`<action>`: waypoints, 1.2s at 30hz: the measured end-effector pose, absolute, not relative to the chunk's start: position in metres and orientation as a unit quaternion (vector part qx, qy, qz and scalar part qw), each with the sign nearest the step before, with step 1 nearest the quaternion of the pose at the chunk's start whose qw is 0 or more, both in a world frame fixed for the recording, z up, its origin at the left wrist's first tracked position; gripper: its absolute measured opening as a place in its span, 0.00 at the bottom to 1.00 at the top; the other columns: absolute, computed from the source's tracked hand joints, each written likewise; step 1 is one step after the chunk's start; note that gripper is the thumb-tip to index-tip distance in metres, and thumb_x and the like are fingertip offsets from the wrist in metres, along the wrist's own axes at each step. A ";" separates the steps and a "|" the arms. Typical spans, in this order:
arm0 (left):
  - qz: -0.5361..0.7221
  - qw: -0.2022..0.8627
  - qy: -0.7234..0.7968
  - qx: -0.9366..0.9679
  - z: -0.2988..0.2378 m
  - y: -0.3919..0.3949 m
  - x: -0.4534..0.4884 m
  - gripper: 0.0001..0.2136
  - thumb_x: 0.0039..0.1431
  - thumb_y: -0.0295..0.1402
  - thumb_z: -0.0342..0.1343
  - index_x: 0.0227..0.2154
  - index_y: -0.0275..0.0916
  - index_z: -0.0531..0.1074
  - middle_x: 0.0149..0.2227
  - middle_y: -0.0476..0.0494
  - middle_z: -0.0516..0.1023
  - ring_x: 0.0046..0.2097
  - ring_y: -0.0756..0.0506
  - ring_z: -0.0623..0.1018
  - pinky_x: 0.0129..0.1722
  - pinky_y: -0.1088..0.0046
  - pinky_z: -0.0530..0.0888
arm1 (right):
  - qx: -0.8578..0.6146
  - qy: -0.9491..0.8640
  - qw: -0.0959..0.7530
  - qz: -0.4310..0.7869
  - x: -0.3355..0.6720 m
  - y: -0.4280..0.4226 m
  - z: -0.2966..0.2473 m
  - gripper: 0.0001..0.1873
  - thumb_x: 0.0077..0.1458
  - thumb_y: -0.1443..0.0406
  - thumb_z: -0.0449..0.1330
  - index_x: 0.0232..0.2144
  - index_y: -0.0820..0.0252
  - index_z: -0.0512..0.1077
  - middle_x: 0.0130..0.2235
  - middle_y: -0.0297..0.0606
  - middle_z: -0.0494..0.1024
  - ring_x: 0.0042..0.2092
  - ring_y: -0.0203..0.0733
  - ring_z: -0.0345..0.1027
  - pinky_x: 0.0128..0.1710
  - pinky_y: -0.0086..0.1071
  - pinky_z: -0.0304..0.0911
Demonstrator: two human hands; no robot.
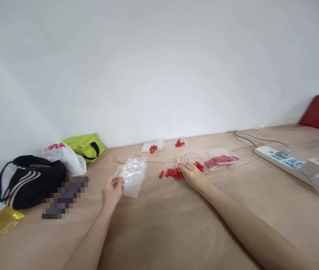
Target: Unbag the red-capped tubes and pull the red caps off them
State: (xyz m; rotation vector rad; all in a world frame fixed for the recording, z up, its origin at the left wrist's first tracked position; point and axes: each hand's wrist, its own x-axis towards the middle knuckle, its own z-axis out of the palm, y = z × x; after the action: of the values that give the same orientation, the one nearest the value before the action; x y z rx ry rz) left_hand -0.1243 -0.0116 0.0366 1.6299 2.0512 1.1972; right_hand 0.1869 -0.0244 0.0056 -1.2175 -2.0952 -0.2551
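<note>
Likely flimsy, slippery bag (132, 174) pinched at its edge by left fingers (117, 183); right fingers (183, 168) spread flat on light sticks (171, 172).

Only red characters show on the white plastic bag (63, 155), too blurred to read.

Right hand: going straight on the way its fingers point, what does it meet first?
The red-capped sticks, which the right hand touches at its fingertips; past them, probably the clear bag in the left hand.
</note>
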 end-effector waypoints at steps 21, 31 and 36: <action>0.063 -0.011 0.781 0.621 0.033 -0.020 -0.107 0.21 0.59 0.35 0.36 0.54 0.37 0.58 0.56 0.38 0.60 0.57 0.40 0.59 0.54 0.57 0.55 | -0.611 -0.643 0.396 -0.235 0.260 -0.037 0.002 0.12 0.50 0.64 0.52 0.37 0.60 0.70 0.38 0.40 0.73 0.41 0.44 0.61 0.41 0.37 0.48; 0.176 -0.081 0.780 0.595 0.030 -0.025 -0.099 0.19 0.58 0.38 0.41 0.49 0.38 0.65 0.55 0.36 0.61 0.58 0.36 0.55 0.52 0.53 0.56 | -0.691 -0.589 0.285 -0.307 0.324 -0.037 -0.017 0.12 0.47 0.72 0.49 0.29 0.58 0.72 0.34 0.38 0.75 0.38 0.41 0.60 0.43 0.39 0.41; 0.300 -0.179 0.653 0.672 0.025 -0.032 -0.093 0.14 0.54 0.36 0.46 0.39 0.36 0.71 0.48 0.35 0.66 0.54 0.36 0.61 0.51 0.56 0.59 | -0.670 -0.621 0.224 -0.340 0.316 -0.046 -0.005 0.11 0.50 0.71 0.50 0.23 0.60 0.70 0.27 0.38 0.74 0.34 0.41 0.60 0.41 0.38 0.42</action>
State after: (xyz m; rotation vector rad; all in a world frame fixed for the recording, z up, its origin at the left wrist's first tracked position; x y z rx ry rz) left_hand -0.0926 -0.0315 0.0246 2.3913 2.3245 1.0687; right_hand 0.3155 -0.0461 -0.0047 -1.8488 -1.7145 -0.9385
